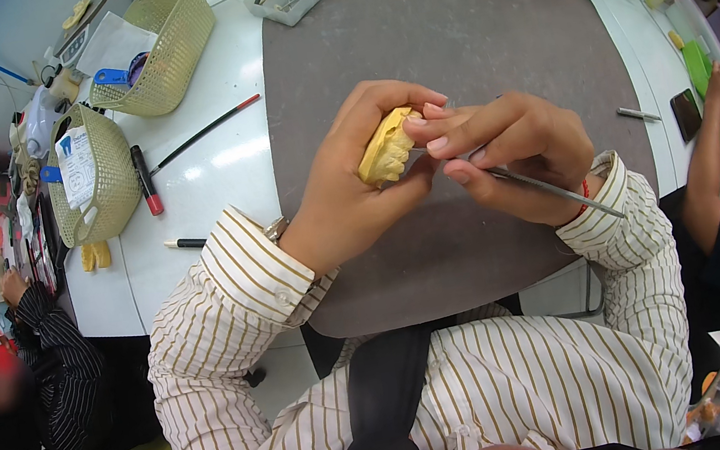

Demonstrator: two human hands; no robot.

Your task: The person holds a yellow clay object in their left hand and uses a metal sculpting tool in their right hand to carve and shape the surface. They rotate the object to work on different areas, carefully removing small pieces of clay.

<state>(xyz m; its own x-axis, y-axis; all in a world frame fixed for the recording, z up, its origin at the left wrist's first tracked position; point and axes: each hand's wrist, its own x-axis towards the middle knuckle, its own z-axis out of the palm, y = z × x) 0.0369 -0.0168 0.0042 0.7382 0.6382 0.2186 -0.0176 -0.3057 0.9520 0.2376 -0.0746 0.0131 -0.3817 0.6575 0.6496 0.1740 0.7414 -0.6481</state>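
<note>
Left hand [339,193] clasps ridged yellow cast [384,153]; right hand [532,141] pinches thin grey metal tool [558,191]; far left, cream mesh basket [178,53] holds paper [114,46].

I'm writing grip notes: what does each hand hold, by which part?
Left hand: a yellow teeth model, by its edges. Right hand: a thin metal tool, near the end toward the model.

Passage available over the gray mat [444,38] beyond the yellow cast [382,154]. Mesh baskets [115,170] obstruct the tabletop [218,167] at left.
</note>
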